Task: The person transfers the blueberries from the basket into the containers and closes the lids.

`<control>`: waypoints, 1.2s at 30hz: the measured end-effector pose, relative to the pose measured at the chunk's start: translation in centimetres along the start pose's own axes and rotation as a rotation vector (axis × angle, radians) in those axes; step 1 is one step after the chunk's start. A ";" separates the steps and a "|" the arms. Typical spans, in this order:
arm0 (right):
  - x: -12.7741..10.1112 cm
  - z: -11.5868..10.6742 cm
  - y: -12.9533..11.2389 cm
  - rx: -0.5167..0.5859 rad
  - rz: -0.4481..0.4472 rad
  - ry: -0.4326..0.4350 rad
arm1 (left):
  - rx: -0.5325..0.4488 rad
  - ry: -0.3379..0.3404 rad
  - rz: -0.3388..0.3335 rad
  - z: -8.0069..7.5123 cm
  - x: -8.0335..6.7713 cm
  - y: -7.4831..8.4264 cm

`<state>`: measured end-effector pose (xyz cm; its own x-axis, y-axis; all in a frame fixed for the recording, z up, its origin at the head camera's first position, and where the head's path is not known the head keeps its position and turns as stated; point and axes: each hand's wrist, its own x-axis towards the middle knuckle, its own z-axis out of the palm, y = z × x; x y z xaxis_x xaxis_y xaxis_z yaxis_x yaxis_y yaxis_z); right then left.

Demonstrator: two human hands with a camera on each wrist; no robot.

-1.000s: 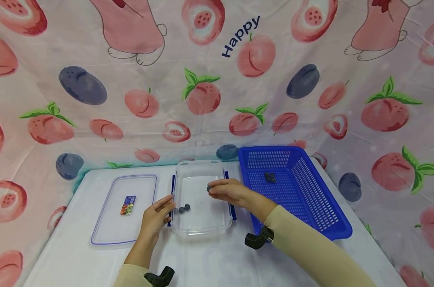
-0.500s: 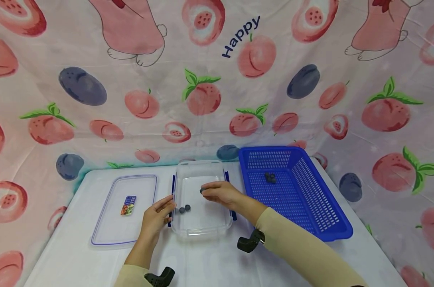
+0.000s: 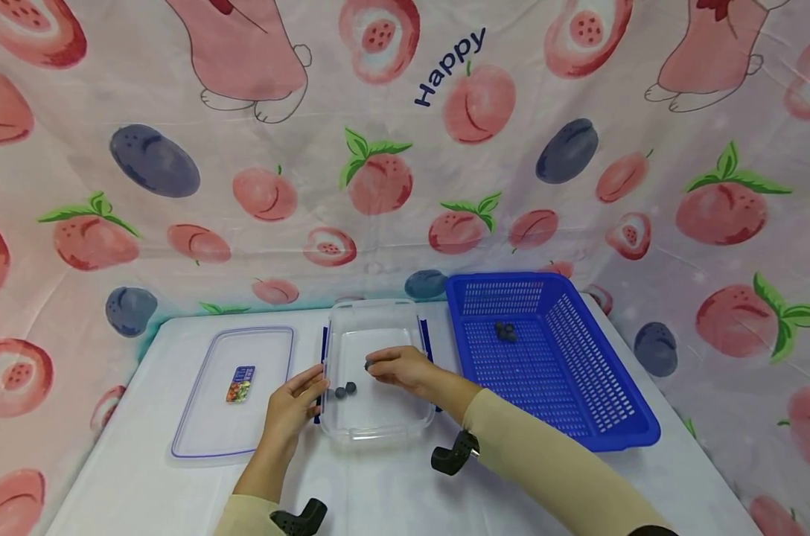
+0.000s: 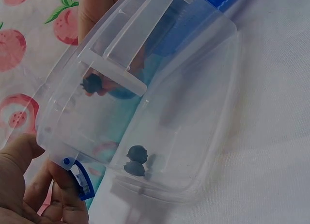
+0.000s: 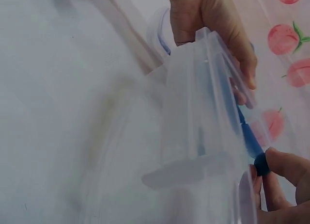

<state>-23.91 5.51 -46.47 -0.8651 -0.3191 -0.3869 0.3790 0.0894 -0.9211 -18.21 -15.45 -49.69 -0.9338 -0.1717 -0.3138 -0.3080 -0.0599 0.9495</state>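
Observation:
A clear plastic storage box (image 3: 378, 430) with blue side clips stands in the middle of the table. My left hand (image 3: 294, 402) grips its left wall, thumb at the rim and fingers around the blue clip (image 4: 83, 181). Between the thumb and fingertips of my right hand (image 3: 405, 370) is a dark blueberry (image 3: 368, 365), pinched over the inside of the box. The same blueberry (image 5: 262, 164) shows near the rim in the right wrist view. Two more blueberries (image 4: 137, 154) lie together on the box floor, towards its left side.
Right of the box sits a blue perforated basket (image 3: 622, 438) holding several blueberries (image 3: 505, 333). A clear lid with a blue seal (image 3: 204, 424) lies on the left, bearing a colourful label (image 3: 240, 384). A fruit-print cloth (image 3: 378, 260) hangs behind the table.
My right hand has moved left and slightly nearer over the box, still pinching the blueberry. The left hand stays in place on the box wall.

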 end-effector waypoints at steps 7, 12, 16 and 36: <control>0.6 0.7 0.7 -0.036 0.013 0.057 | -0.006 0.002 0.004 0.1 0.0 0.0; 1.1 0.9 1.1 -0.114 0.044 0.106 | -0.015 0.002 0.013 0.1 -0.1 0.1; 1.4 1.0 1.5 -0.139 0.070 0.138 | -0.014 0.001 0.014 0.1 -0.2 0.1; 1.9 1.6 2.0 -0.144 0.174 0.247 | -0.014 -0.001 0.003 0.0 -0.1 0.0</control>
<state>-24.23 3.56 -49.00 -0.8516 -0.0506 -0.5218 0.4932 0.2603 -0.8301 -18.17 -15.41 -49.63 -0.9349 -0.1707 -0.3110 -0.3028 -0.0730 0.9503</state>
